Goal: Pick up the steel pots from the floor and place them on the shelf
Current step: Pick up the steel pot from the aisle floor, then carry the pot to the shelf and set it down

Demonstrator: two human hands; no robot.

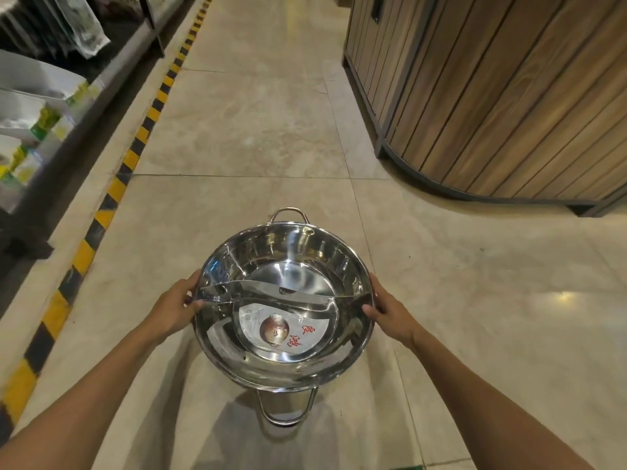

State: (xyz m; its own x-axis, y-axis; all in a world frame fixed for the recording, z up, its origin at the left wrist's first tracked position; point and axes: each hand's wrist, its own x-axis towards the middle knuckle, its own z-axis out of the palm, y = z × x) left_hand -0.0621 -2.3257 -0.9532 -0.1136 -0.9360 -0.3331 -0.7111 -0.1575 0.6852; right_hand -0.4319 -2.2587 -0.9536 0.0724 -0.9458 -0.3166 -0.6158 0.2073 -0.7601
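A shiny steel pot point(288, 262) with a divider across its middle and a paper label in its bottom is held out in front of me above the tiled floor. It has a loop handle at the far side and another at the near side. My left hand point(176, 308) grips the left rim, thumb over the edge. My right hand point(390, 310) grips the right rim the same way. The pot looks level. A shelf point(51, 106) with white and green packages runs along the left.
A yellow and black striped strip point(112, 195) marks the shelf's raised base on the left. A curved wooden-slat counter point(502, 96) stands at the right. Beige floor tiles point(258, 130) stretch ahead between them.
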